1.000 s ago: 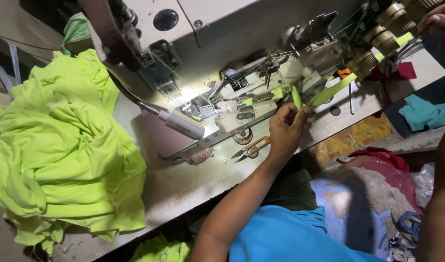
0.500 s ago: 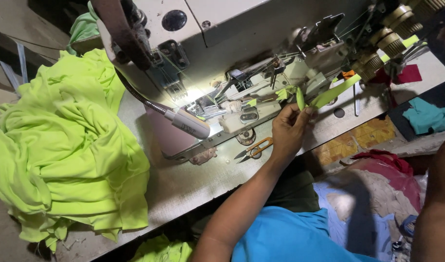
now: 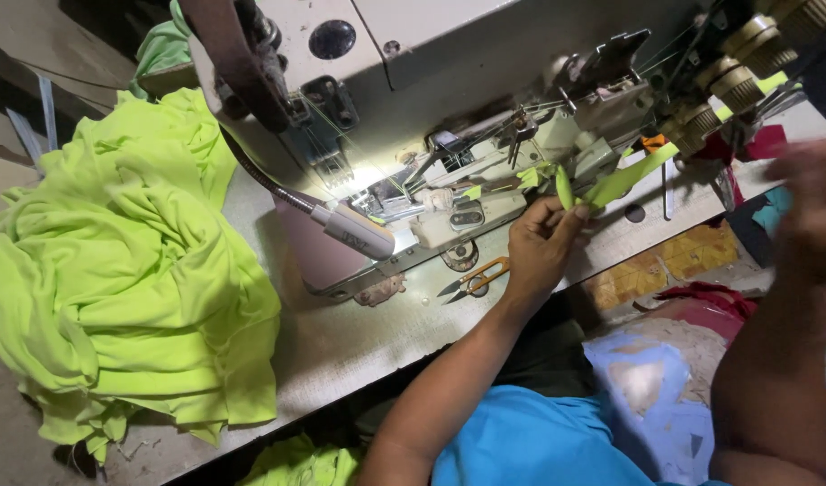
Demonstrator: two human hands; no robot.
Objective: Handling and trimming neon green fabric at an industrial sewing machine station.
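The lime-green fabric strip [image 3: 622,180] runs on a slant from the industrial sewing machine [image 3: 485,99] out toward two o'clock, ending near the metal thread-tension knobs [image 3: 732,76]. The left hand [image 3: 539,247] pinches the strip's lower end between thumb and fingertips, fingers curled closed on it, just in front of the lit needle area; held there, the strip looks lined up to feed under the presser foot. The right hand [image 3: 813,211] hangs at three o'clock, blurred, so I cannot tell how open it is or whether it has hold of anything.

At about seven o'clock from the left hand, orange-handled thread snips [image 3: 471,279] lie flat on the table [image 3: 341,342], near enough to grab without reaching far. A small gooseneck lamp [image 3: 350,229] bends down from the machine and throws light on the stitching plate. At nine o'clock a big heap of lime-green garments [image 3: 125,270] sits on the table's left end, well apart from the needle, probably stock kept out of the working zone.

The table is a pale, worn laminate with scuffs and stray threads. Below its edge, at four o'clock, lie red and blue fabric scraps [image 3: 692,360]. The person wears a blue shirt [image 3: 521,441]. The room beyond is dim.
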